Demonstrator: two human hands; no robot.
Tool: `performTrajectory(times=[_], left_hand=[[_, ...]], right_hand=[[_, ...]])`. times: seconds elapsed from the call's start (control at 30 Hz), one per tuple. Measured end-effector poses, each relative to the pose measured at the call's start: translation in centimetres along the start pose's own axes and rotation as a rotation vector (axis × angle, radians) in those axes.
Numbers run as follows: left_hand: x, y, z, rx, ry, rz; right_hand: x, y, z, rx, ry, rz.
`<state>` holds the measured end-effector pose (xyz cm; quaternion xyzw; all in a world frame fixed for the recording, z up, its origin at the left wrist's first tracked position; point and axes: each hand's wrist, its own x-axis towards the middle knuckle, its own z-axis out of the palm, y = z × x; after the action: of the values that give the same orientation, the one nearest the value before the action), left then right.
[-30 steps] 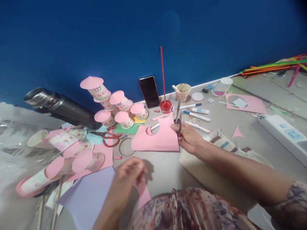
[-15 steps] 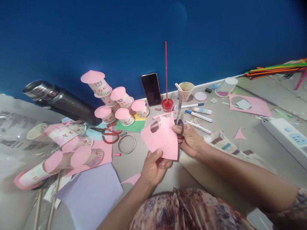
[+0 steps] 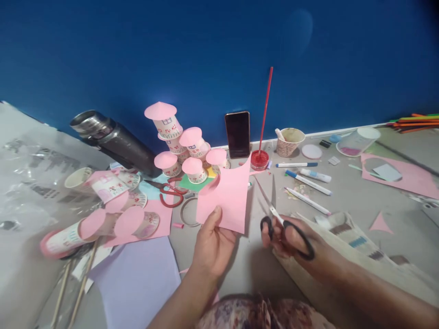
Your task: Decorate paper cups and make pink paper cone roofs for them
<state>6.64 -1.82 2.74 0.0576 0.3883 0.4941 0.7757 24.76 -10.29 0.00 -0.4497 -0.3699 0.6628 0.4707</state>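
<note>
My left hand (image 3: pixel 214 246) pinches the lower edge of a pink sheet of paper (image 3: pixel 228 196), thumb on top. The sheet's upper edge is cut in curves and rises to a point at the right. To the right of it, my right hand (image 3: pixel 291 237) holds scissors (image 3: pixel 272 208) with black handles, fingers through the loops. Their blades stand apart, point up and away from me, and do not touch the paper. Behind the sheet are paper cups with pink cone roofs (image 3: pixel 166 121), some stacked as a tower, and a roll of tape (image 3: pixel 190 211) partly hidden by the sheet.
A dark flask (image 3: pixel 116 141), red-handled scissors (image 3: pixel 171 194) and fallen decorated cups (image 3: pixel 109 185) lie left. A phone (image 3: pixel 237 135) leans on the wall beside a red pot with a stick (image 3: pixel 259 159). Markers (image 3: pixel 308 183), a cut pink sheet (image 3: pixel 414 176) and a cloth (image 3: pixel 356 237) are right.
The scissors have come away from the pink sheet, down and right, and their blades have opened. The sheet is held more upright. The view has swung slightly left.
</note>
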Motion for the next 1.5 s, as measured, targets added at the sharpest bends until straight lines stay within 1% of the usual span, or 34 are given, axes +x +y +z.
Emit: performTrajectory(times=[0.07,0.1,0.17,0.27,0.37,0.53,0.7,0.9,1.13,1.3,1.5], left_hand=[[0.2,0.0,0.0,0.005,0.006,-0.051],[0.2,-0.2,-0.1,0.016,0.01,-0.071],[0.3,-0.4,-0.1,0.038,0.012,-0.092],[0.4,-0.7,-0.2,0.037,0.02,-0.083],[0.3,-0.6,-0.4,0.011,0.034,-0.055],[0.4,-0.6,-0.9,-0.005,0.012,-0.033],[0.3,-0.7,-0.6,-0.047,0.061,-0.029],[0.2,-1.0,-0.4,-0.034,0.062,-0.012],[0.2,-1.3,-0.6,-0.028,0.022,-0.002],[0.1,-1.3,-0.6,-0.016,0.037,-0.016],[0.1,-1.5,-0.8,-0.013,0.002,-0.015]], right_hand=[[-0.6,0.7,0.0,-0.142,0.022,-0.019],[-0.7,1.0,0.1,-0.188,0.041,-0.004],[-0.7,1.1,0.5,-0.232,0.067,0.06],[-0.4,0.7,1.0,-0.25,0.058,0.137],[-0.2,0.4,1.3,-0.245,0.047,0.154],[-0.3,0.8,1.1,-0.199,0.039,0.152],[-0.6,0.8,1.0,-0.203,0.005,0.16],[-0.7,1.0,1.1,-0.198,0.005,0.172],[-0.5,1.2,1.1,-0.168,0.004,0.167],[-0.4,1.4,1.1,-0.166,-0.004,0.17],[-0.4,1.4,1.1,-0.157,0.012,0.159]])
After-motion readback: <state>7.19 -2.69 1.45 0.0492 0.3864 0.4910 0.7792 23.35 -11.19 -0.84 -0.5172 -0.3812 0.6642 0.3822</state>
